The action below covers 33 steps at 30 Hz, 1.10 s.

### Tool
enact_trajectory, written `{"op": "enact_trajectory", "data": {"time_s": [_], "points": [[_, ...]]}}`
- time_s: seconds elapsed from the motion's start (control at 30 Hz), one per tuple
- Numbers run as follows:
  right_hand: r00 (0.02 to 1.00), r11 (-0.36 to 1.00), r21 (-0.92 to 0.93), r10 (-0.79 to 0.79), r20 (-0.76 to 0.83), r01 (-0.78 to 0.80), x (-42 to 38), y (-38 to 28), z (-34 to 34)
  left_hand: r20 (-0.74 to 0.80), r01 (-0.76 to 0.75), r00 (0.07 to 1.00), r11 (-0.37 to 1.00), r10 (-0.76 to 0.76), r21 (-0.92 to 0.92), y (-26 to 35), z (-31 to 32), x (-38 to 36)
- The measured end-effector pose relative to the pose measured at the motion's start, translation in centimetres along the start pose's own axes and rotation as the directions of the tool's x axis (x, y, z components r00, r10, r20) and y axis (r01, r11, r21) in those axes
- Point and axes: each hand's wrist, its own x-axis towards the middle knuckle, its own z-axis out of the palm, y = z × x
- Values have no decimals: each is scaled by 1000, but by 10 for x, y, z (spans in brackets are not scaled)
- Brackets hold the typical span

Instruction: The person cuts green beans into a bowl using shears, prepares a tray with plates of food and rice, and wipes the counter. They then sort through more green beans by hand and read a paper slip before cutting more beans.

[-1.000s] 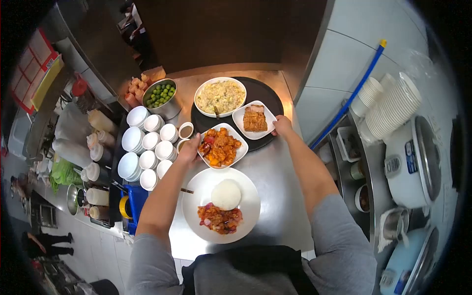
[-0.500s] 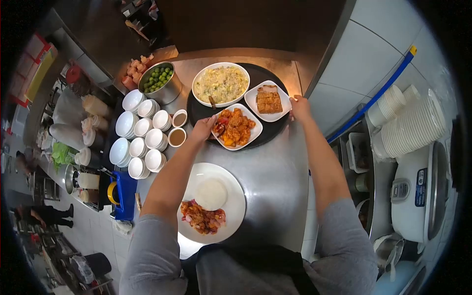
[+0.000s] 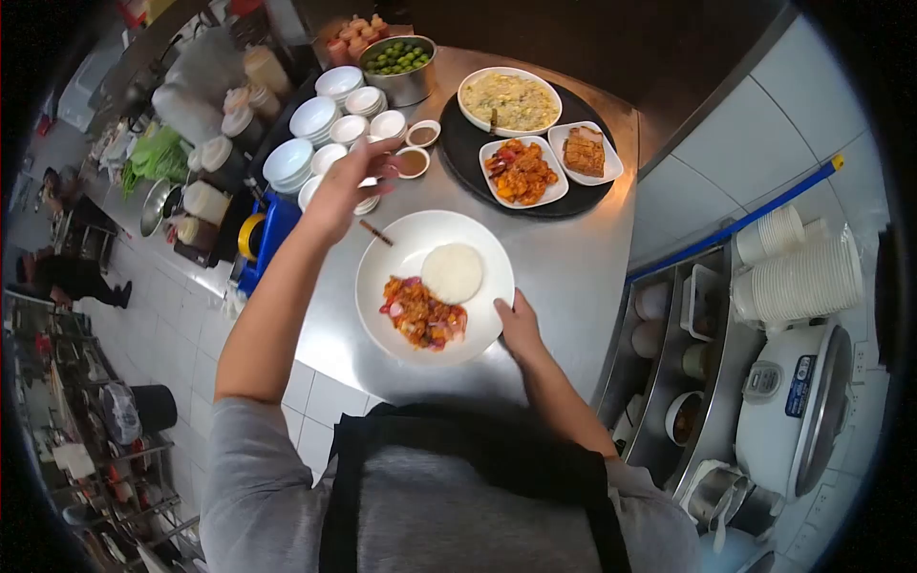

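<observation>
— What are your hands up to?
— My right hand (image 3: 517, 323) pinches the edge of a large white plate (image 3: 406, 241), thumb over the rim. The other fingers are hidden underneath, so I can't tell how they lie.

— And the left?
— My left hand (image 3: 355, 189) hangs in the air, fingers stretched out and spread, with nothing visible in it. It partly hides the small white bowls (image 3: 312, 117), which stand in stacks, and its fingertips look near two sauce cups (image 3: 416, 177).

— Where is the plate exactly?
— Right in front of me, over the near part of the steel counter (image 3: 583, 248). I can't tell whether it sits flat or is slightly lifted.

— What's on it?
— A round mound of white rice (image 3: 452, 274), with a glossy red-orange stir-fry (image 3: 425, 313) just beside it, on the side nearer my left arm.

— And beyond the plate?
— A dark round tray (image 3: 463, 156), well apart from my left hand. It carries a white bowl (image 3: 475, 116) of yellowish rice and two squarish dishes: one (image 3: 559, 191) with orange saucy pieces, the other (image 3: 611, 169) with a browned, sliced block. Left of the tray stands a metal pot (image 3: 411, 91) of round green fruit.
</observation>
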Motion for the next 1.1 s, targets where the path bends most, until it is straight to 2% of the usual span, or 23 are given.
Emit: {"op": "enact_trajectory", "data": {"time_s": [0.03,0.07,0.1,0.17,0.2,0.23,0.27,0.33,0.37,0.4,0.43,0.47,0.5,0.57,0.63,0.7,0.83,0.9,0.97,1.03,1.1], "points": [[999,997,-76,-32,-22,30,2,0,1,-35,12,999,998,-14,-61,0,-14,-25],[999,994,108,-10,-35,14,7,7,3,-76,12,997,997,-18,-76,3,-25,-52],[998,994,98,47,-42,-43,5,-5,0,-104,14,994,993,-27,-121,0,-40,-77],[998,987,155,57,-21,-54,3,-17,-4,-165,19,985,977,-55,-212,-13,-75,-128],[990,986,-93,141,16,-138,-11,-60,-6,-228,14,971,976,-65,-216,-22,-90,-154],[980,910,-376,197,16,-177,-13,-79,-16,-257,38,961,969,-102,-245,-32,-104,-183],[999,837,-545,54,8,-41,1,-75,-34,-290,52,948,961,-132,-271,-44,-119,-214],[972,517,-847,-235,-6,120,28,-68,-70,-314,113,924,940,-219,-322,-74,-150,-278],[994,527,-849,-106,-26,34,0,-140,-41,-336,131,903,916,-268,-379,-87,-165,-311],[978,536,-844,-189,-91,25,-9,-173,-26,-350,166,878,894,-326,-417,-95,-180,-346],[957,519,-850,-279,-71,88,-14,-206,-10,-401,166,841,878,-364,-449,-101,-194,-378],[876,495,-831,-482,-18,255,-23,-237,19,-446,141,807,861,-386,-489,-114,-214,-410],[749,435,-805,-662,17,404,-33,-268,48,-500,107,764,844,-408,-526,-119,-233,-442],[566,384,-802,-822,-70,458,-68,-334,133,-654,-3,662,870,-367,-492,-130,-272,-498],[361,245,-720,-933,7,649,-98,-386,217,-773,-93,546,894,-323,-439,-135,-307,-544],[162,56,-687,-983,91,724,-111,-428,295,-842,-173,451,896,-297,-409,-137,-338,-582],[-117,-272,-604,-952,283,749,-83,-488,436,-889,-262,355,882,-289,-392,-136,-382,-625],[-171,-361,-598,-921,351,716,-33,-515,501,-903,-301,323,873,-284,-383,-138,-399,-635],[-11,-343,-764,-915,404,547,3,-533,561,-918,-324,278,872,-284,-367,-139,-421,-640],[261,-340,-863,-854,450,374,93,-571,598,-933,-339,233,876,-275,-343,-144,-443,-645],[550,-437,-879,-695,463,188,137,-589,618,-949,-347,190,887,-252,-305,-148,-470,-645]]}}
